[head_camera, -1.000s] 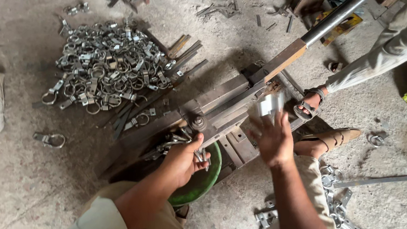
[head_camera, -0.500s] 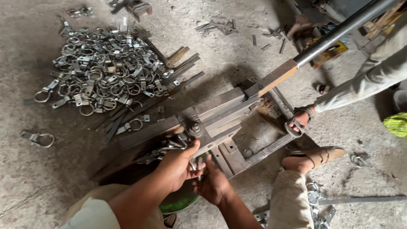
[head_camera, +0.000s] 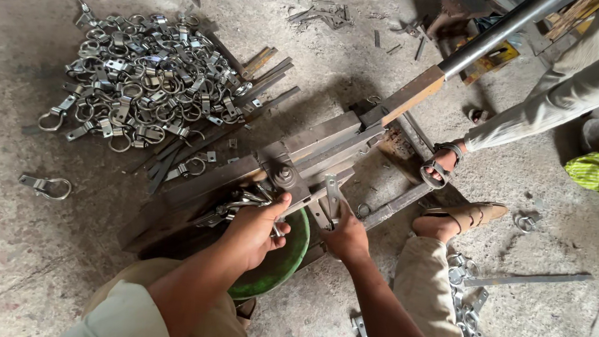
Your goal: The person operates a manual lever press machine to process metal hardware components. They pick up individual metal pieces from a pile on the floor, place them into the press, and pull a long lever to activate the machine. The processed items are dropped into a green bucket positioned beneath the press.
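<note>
Steel clips fill the left hand's closed grip; right hand pinches a bracket.

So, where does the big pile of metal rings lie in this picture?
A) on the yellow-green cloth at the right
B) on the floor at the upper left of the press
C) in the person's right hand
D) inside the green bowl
B: the pile of metal rings is spread on the bare floor, up and to the left of the press, apart from the green bowl.
</note>
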